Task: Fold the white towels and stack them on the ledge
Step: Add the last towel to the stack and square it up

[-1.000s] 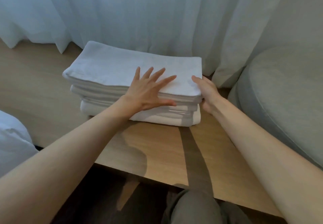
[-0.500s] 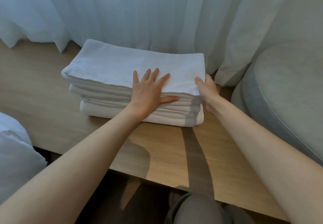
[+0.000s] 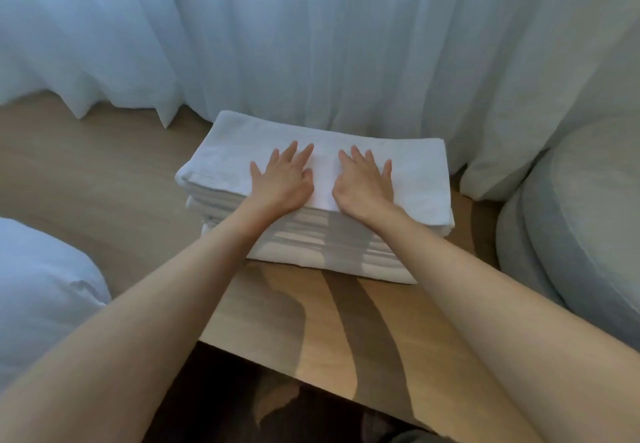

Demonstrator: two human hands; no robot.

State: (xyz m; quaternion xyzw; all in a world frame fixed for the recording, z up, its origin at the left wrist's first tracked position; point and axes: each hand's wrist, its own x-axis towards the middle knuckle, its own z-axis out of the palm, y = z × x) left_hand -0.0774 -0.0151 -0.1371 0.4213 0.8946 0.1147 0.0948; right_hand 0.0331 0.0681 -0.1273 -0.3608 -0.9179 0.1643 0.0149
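Head view: wooden ledge (image 3: pixel 263 307) up front, with the stack of folded white towels (image 3: pixel 346 255) sitting on it toward the back. Left hand (image 3: pixel 282 179) and right hand (image 3: pixel 363 181) lie flat side by side on the top towel, fingers (image 3: pixel 306 152) straight and spread, gripping nothing. Sheer curtain (image 3: pixel 346 44) hangs right behind.

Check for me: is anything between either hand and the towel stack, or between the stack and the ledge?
Nothing visible. The left hand and right hand both rest flat, fingers spread, directly on the top towel of the stack, which already sits on the wooden ledge. The curtain hangs behind it.
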